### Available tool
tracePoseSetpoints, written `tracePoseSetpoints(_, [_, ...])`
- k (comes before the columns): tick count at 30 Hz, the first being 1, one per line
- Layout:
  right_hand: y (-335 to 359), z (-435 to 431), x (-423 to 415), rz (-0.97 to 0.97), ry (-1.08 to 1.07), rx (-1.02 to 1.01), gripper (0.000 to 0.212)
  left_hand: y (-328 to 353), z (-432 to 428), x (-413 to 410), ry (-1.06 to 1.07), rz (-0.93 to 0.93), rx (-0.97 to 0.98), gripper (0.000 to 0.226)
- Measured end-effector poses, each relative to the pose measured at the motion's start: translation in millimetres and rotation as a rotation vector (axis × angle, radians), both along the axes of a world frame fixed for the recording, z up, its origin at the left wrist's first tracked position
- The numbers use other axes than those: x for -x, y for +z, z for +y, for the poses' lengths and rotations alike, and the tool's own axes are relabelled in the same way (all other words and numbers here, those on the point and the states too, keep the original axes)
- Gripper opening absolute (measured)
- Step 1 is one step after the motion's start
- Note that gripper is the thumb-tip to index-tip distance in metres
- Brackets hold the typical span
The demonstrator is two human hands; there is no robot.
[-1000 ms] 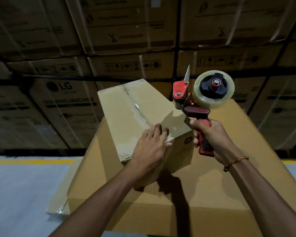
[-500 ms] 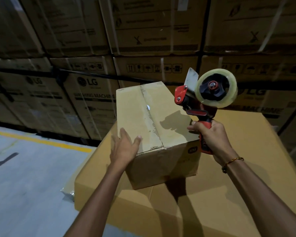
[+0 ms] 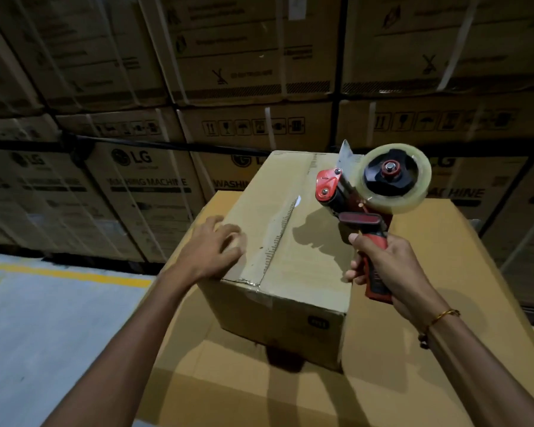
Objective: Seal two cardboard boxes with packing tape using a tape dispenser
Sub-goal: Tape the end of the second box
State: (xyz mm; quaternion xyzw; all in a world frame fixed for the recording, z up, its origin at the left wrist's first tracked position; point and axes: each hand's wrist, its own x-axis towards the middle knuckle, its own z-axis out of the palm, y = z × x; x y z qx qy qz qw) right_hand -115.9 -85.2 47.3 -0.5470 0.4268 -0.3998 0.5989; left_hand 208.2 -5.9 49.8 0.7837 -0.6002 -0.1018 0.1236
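While right hand (image 3: 389, 270) grips it, the tape dispenser (image 3: 359, 217) stands upright (blade up).

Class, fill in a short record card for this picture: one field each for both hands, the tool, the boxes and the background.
Left hand: fingers spread on the small cardboard box, left top edge
Right hand: grips the tape dispenser by its handle
Tape dispenser: held above the box, clear tape roll loaded
Small cardboard box: stands on a large cardboard box; tape along top seam
Background: stacked washing machine cartons
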Motion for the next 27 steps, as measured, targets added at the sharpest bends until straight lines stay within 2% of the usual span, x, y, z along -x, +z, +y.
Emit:
tracePoseSetpoints(1, [1.0,-1.2,-2.6,-0.019,0.002,-0.020,0.022,4.1,-8.5,11.6,-0.100,-0.060,0.061,0.052])
tracePoseSetpoints(3, [4.9,-6.0,-9.2,-0.039,0.009,-0.043,0.022,5.4,-21.7,37.4,-0.341,-0.048,0.112,0.024])
tracePoseSetpoints(6, [12.5,-14.4,-18.2,-0.065,0.024,-0.059,0.019,-4.9,-41.7,53.3,-0.515,-0.122,0.135,0.010])
tracePoseSetpoints(10, [19.6,-32.2,-35.0,-0.089,0.002,-0.067,0.014,-11.3,-83.9,42.3,-0.616,-0.091,0.202,0.011])
tracePoseSetpoints(15, [22.2,-61.8,-59.1,-0.092,-0.050,-0.064,0.023,-10.2,-140.5,34.9,-0.668,-0.007,0.191,0.010])
tracePoseSetpoints(23, [22.3,-105.8,-98.9,-0.159,-0.190,-0.114,0.017,-10.2,-242.7,31.8,-0.627,-0.004,0.199,0.017])
tracePoseSetpoints(27, [19.4,-126.8,-108.5,-0.198,-0.308,-0.145,0.013,-12.7,-294.3,30.6,-0.548,0.100,0.272,0.022])
